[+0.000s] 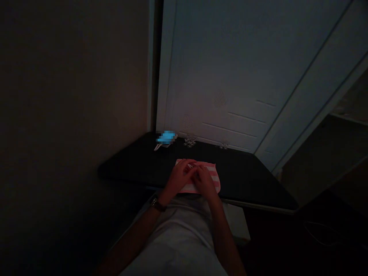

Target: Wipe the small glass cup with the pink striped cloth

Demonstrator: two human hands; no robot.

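A pink-and-white striped cloth lies on the dark table, close to its front edge. Over the cloth's left part is my left hand, with a dark watch on the wrist. My right hand is beside it, above the middle of the cloth. The fingers of both hands are bent and come together around a small shiny thing, too dim to name. Both hands look closed on something there.
Small clear shiny objects stand at the table's back in a larger cluster and a smaller one. A blurred item with a bright blue face lies back left. A pale panelled surface rises behind the table.
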